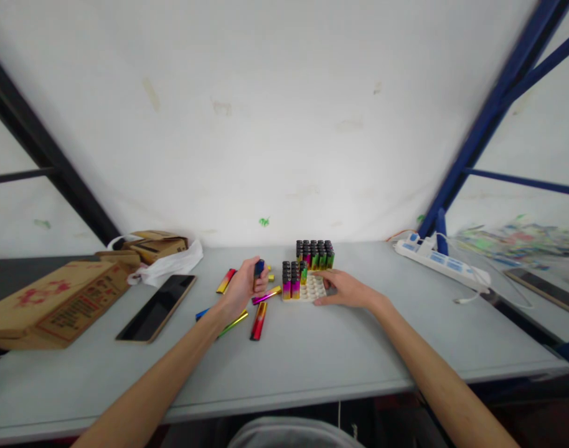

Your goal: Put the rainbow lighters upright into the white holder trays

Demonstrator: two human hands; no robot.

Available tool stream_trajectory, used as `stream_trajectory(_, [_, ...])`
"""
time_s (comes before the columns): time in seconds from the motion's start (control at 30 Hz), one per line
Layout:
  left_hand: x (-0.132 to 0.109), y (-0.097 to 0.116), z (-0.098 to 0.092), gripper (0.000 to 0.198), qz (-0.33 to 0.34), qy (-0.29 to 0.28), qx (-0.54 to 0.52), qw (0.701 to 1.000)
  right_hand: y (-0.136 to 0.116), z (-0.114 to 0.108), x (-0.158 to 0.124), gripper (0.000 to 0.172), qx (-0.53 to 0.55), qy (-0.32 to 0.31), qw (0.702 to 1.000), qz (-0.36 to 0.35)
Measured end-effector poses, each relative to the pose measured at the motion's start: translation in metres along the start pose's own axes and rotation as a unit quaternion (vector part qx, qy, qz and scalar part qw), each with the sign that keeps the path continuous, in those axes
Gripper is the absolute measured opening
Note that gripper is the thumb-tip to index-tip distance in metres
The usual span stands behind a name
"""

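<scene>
My left hand (248,283) is closed round a lighter (259,269) with a dark blue top, held upright above the table. Loose lighters in shiny colours lie about it, among them a red one (259,321), a purple and yellow one (266,295) and a green one (233,324). My right hand (345,289) grips the right side of a white tray with holes (315,290), thumb at the front and fingers at the back. Upright purple lighters (291,285) fill the tray's left columns, and a green one (304,272) stands beside them.
Behind the tray stands a block of upright lighters (315,255) with black tops. To the left are a phone (157,309), a white plastic bag (170,264) and cardboard boxes (55,298). A power strip (443,264) lies at the right, near a blue metal frame (480,124).
</scene>
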State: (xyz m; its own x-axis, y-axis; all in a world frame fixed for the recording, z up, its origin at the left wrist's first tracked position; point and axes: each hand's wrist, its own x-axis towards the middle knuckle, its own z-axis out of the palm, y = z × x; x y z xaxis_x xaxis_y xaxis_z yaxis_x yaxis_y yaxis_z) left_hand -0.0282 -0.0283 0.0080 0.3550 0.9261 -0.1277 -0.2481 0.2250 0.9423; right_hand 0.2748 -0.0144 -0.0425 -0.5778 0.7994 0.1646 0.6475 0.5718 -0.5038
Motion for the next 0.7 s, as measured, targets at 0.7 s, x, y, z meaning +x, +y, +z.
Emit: stream_trajectory(0.7, [-0.007,0.001,0.014,0.027,0.053,0.024,0.04,0.998,-0.003,-0.001,0.001,0.08,-0.002,0.005,1.0,-0.005])
